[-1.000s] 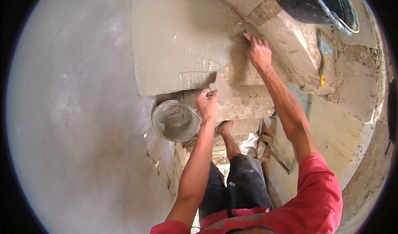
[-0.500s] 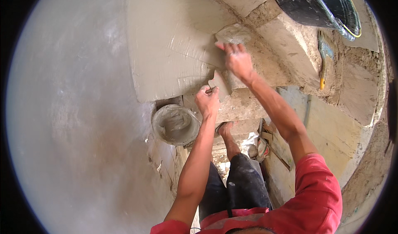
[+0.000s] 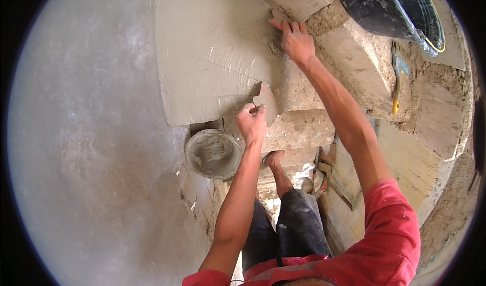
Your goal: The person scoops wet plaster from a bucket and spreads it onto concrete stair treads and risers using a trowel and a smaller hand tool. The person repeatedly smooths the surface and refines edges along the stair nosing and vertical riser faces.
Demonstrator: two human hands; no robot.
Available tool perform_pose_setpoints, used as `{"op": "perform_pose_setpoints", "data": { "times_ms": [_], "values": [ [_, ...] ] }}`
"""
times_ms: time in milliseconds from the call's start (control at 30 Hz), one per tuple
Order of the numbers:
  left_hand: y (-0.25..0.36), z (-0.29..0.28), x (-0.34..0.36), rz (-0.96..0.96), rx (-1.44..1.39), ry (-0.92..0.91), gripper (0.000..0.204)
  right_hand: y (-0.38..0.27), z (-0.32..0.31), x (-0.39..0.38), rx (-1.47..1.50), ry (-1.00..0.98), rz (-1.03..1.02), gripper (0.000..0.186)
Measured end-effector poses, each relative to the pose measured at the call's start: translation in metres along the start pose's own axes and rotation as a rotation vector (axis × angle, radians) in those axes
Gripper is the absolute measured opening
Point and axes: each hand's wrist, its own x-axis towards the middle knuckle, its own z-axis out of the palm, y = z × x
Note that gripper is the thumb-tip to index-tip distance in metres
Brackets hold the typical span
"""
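Note:
My left hand point(image 3: 251, 124) is closed on a flat, plaster-smeared scraper blade point(image 3: 266, 99) with a curved edge, held near the lower right corner of a wet grey plaster layer point(image 3: 202, 58). Farther up, my right hand point(image 3: 297, 44) grips a small flat plaster-coated blade point(image 3: 279, 16) at the right border of the plaster, beside the stone blocks. Its handle is hidden by my fingers. A rough dab of plaster point(image 3: 273, 45) sits just left of my right wrist. Left of my left forearm stands a round bucket point(image 3: 214, 154) with grey plaster inside.
At the upper right is a black bucket point(image 3: 374, 12) with a metal handle. A brush point(image 3: 399, 75) with a yellow-tipped handle lies on the stone blocks point(image 3: 362, 58). A smooth grey wall point(image 3: 91, 134) fills the left side. Below, my foot point(image 3: 276, 158) rests on a step.
My right hand has moved up and slightly right with its blade, uncovering a rough dab of plaster. My left hand and its scraper blade have barely shifted.

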Motion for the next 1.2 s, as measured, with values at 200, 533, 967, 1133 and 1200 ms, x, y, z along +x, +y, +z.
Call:
{"op": "perform_pose_setpoints", "data": {
  "times_ms": [200,533,967,1133,1200],
  "values": [
    [-0.013,-0.005,0.003,-0.089,0.045,-0.025,0.025,-0.002,0.008,0.023,0.104,-0.247,-0.009,0.038],
    [-0.003,-0.005,0.008,-0.07,0.083,-0.003,0.025,0.017,0.016,0.046,0.129,-0.02,0.097,0.026],
    [0.006,-0.005,0.014,-0.075,0.063,0.013,0.029,0.002,0.02,0.096,0.064,0.295,0.044,0.018],
    [0.006,-0.006,0.016,-0.076,0.112,0.015,0.028,0.004,0.024,0.107,0.066,0.005,0.004,0.02],
    [0.008,-0.008,0.016,-0.089,0.141,-0.015,0.028,0.009,0.02,0.105,0.036,-0.007,-0.039,0.02]
  ]
}}
